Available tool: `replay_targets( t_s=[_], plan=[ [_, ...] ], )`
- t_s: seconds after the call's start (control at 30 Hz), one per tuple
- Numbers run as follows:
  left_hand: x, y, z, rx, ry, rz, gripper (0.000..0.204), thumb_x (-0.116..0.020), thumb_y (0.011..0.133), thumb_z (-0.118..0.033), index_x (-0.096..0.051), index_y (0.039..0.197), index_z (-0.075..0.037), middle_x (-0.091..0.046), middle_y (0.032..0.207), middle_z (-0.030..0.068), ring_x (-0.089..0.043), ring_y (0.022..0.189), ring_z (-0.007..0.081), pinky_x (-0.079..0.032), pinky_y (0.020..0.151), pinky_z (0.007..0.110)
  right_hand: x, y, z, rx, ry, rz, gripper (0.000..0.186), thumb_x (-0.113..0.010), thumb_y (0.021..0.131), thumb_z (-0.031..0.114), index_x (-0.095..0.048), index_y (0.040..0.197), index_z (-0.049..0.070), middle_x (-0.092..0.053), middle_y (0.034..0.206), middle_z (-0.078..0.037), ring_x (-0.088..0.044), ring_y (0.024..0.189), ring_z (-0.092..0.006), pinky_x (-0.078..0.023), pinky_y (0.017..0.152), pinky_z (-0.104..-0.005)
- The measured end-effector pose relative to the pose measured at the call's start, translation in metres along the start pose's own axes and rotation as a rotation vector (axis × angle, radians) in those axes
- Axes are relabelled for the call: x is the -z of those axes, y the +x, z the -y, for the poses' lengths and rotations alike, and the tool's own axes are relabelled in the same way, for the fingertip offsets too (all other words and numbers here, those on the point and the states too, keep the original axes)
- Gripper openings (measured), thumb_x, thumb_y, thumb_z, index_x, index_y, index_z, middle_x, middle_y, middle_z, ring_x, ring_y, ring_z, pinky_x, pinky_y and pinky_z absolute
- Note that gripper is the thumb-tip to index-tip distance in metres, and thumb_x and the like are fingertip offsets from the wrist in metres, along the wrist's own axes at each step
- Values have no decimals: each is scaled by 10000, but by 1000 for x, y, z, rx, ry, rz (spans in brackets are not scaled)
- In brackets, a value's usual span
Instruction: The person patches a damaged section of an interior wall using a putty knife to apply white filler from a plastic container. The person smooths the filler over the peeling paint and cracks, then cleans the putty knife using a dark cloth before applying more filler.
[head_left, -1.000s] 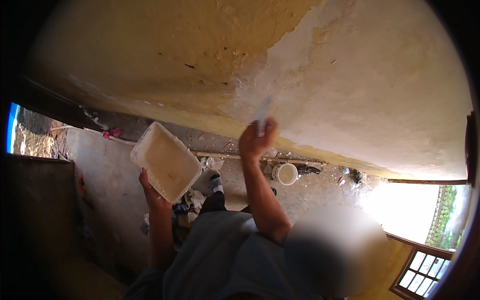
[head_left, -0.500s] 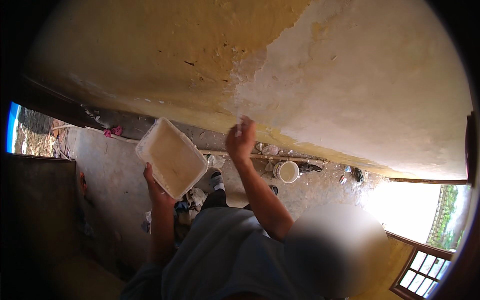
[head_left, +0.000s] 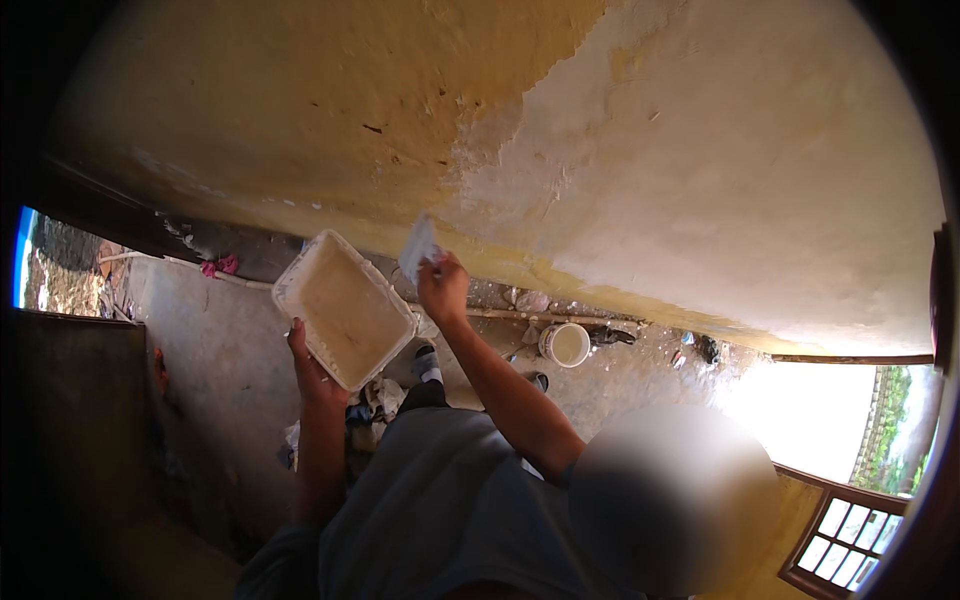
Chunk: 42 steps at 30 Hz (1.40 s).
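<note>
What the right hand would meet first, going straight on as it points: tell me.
Likely the yellowish wall, with the pale flat tool in the right hand leading; depth is unclear in this one view, so how near it is can't be judged.

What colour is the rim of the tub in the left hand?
The tub has a whitish rim, seen in the head view.
</note>
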<state>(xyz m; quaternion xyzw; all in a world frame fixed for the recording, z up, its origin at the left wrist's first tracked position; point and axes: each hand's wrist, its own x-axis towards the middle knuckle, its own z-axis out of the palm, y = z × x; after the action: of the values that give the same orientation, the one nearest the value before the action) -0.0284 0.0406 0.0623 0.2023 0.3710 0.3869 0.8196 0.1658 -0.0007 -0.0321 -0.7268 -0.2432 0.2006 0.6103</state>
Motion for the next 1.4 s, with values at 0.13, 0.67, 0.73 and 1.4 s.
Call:
replay_targets(
  t_s=[0.13,0.67,0.73,1.4],
  plan=[
    [0,2,5,13,-11,53,646,-562,864,-450,-366,1360,-86,-468,1318,92,-475,1189,276,-416,972,442,43,-11,-38,-612,997,-135,109,-480,865,29,-578,893,-9,-581,768,-87,-579,715,-171,-525,668,-315],
    [-15,11,29,15,24,173,639,-544,881,-422,-338,1371,-66,-457,1326,121,-475,1203,281,-439,967,439,111,0,94,-181,1136,-1,54,-546,833,6,-526,881,19,-514,711,-55,-566,671,-201,-560,697,-432],
    [-16,16,34,33,13,179,635,-547,881,-416,-341,1366,-63,-459,1323,121,-479,1199,279,-442,964,436,107,11,-5,-369,1116,-87,55,-530,842,7,-515,884,-26,-534,740,-89,-580,695,-233,-562,738,-413],
    [-4,17,45,87,35,165,638,-592,861,-414,-377,1334,-42,-488,1286,125,-502,1173,276,-449,958,430,163,10,165,-73,1033,-91,121,-472,870,20,-562,912,-49,-618,864,-164,-631,802,-263,-530,869,-394]
  ],
)
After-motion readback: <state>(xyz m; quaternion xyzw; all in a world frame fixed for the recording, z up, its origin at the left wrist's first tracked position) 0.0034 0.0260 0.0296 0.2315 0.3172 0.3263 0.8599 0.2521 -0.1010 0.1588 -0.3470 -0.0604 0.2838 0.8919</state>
